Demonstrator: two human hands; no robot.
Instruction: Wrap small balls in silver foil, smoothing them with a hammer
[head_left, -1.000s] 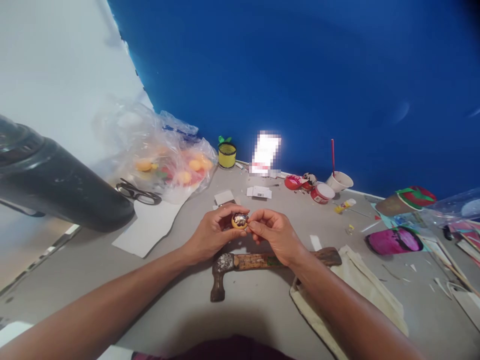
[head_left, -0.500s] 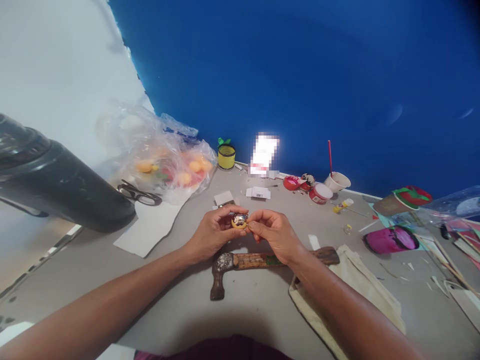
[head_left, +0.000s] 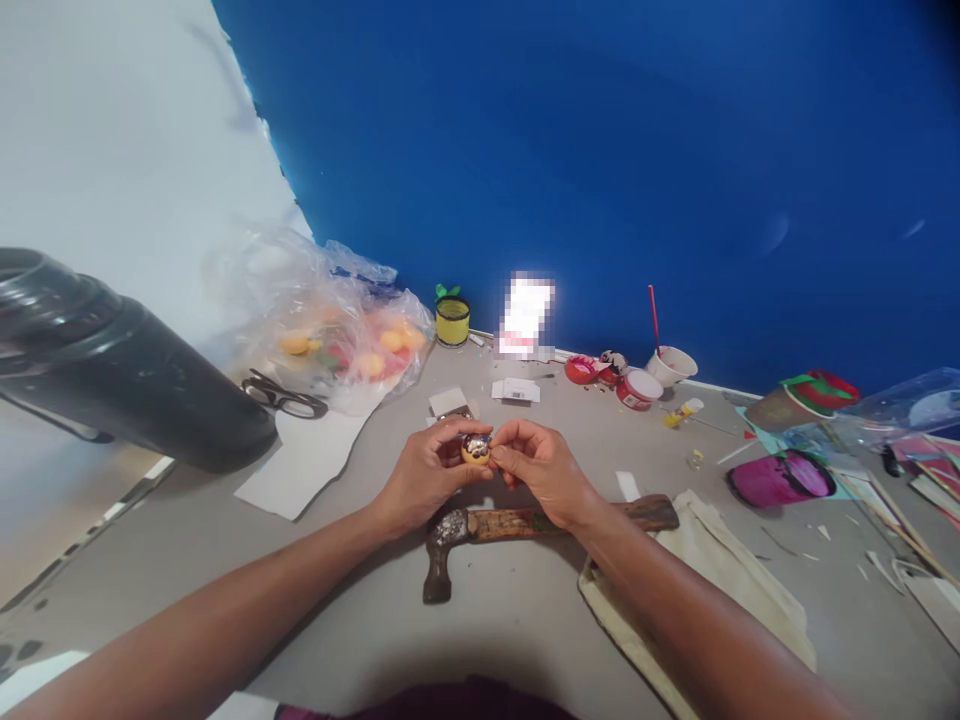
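Between my hands is a small, shiny, round piece [head_left: 476,447], silvery on top with a yellow-orange lower part; its exact kind is too small to make out. My left hand [head_left: 429,470] grips it from the left between thumb and fingers. From the right, my right hand [head_left: 544,465] pinches at its edge with thumb and forefinger; anything between those fingertips is hidden. Just below both hands a claw hammer [head_left: 495,524] lies on the grey table [head_left: 491,620], its worn wooden handle running right beneath my right wrist. An off-white cloth [head_left: 720,560] lies under the handle's end.
A big dark flask [head_left: 142,370] leans in from the left beside black-handled scissors [head_left: 289,397]. Behind are a plastic bag of orange items [head_left: 360,340] and a yellow pot [head_left: 452,322]. Rightward stand a white cup [head_left: 670,368], a red-white jar [head_left: 639,390] and a magenta container [head_left: 780,478].
The view has shifted slightly. Both hands stay together around the shiny piece, which appears turned a little, with more of its yellow-orange part showing.
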